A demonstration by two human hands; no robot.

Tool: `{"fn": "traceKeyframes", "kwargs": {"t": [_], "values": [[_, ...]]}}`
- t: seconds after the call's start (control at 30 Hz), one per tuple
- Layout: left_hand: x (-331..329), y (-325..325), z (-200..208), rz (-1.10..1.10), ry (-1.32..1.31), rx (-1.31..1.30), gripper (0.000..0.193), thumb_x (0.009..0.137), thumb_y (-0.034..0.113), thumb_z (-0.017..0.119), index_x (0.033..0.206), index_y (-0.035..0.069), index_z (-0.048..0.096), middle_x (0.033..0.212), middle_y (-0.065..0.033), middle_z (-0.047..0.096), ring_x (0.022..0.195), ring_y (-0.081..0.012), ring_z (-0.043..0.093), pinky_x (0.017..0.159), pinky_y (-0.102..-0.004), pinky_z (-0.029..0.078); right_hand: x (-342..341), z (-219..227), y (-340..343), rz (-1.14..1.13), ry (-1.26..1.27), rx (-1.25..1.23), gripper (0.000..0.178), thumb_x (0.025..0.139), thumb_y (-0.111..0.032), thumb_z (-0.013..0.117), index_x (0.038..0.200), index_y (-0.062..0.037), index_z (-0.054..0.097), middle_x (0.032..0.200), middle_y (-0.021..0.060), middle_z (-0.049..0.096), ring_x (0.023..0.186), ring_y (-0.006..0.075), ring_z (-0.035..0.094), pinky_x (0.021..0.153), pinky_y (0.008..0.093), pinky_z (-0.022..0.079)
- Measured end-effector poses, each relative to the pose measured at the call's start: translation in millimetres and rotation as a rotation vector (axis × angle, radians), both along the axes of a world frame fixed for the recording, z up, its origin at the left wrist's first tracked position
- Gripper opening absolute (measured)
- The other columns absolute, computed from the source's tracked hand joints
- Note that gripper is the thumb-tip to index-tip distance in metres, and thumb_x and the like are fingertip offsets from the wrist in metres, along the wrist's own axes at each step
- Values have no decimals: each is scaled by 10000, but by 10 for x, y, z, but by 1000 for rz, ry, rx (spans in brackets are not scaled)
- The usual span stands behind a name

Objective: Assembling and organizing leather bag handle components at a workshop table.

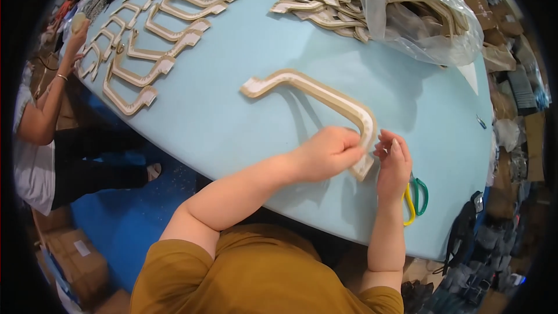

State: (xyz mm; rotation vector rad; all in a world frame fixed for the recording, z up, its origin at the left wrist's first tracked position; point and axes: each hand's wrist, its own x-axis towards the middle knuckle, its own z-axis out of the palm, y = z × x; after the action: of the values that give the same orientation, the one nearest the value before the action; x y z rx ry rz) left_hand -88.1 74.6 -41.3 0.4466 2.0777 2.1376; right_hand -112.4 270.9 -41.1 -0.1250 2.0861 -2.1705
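Note:
My left hand (331, 152) is closed around a beige, bracket-shaped strip (325, 96) with a white band along its middle, near the bend at its right. The strip is held above the light-blue table (215, 104), its far end pointing left and its near end hanging below my left fist. Just right of that bend is my right hand (394, 160), its fingers curled and thumb drawn in; whatever is between the fingertips is too small to make out. By my right wrist lie scissors, a green handle loop (421, 196) and a yellow one showing, the rest hidden.
Rows of similar strips (163, 67) lie at the far left. A heap of them (319, 3) is at the back, beside a clear plastic bag (418, 40) holding more. Small snips (480, 121) lie at the right edge. Another person (43, 122) stands at left.

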Motion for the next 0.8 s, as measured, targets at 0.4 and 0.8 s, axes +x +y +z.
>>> {"fn": "traceKeyframes", "kwargs": {"t": [0.4,0.8], "values": [[74,-29,170,-513,209,-427,214,764,174,535,646,-4,519,661,-143,550,631,-317,542,592,-431,424,-184,113,-140,348,-489,-271,429,879,-119,579,1286,-16,488,969,120,655,776,174,655,691,280,540],[181,-408,885,55,48,394,589,865,100,577,1410,40,361,1288,-143,511,976,-154,591,783,-279,497,336,652,-362,-233,1230,445,354,733,134,591,1050,4,676,902,146,656,700,264,640,589,289,515]]}}
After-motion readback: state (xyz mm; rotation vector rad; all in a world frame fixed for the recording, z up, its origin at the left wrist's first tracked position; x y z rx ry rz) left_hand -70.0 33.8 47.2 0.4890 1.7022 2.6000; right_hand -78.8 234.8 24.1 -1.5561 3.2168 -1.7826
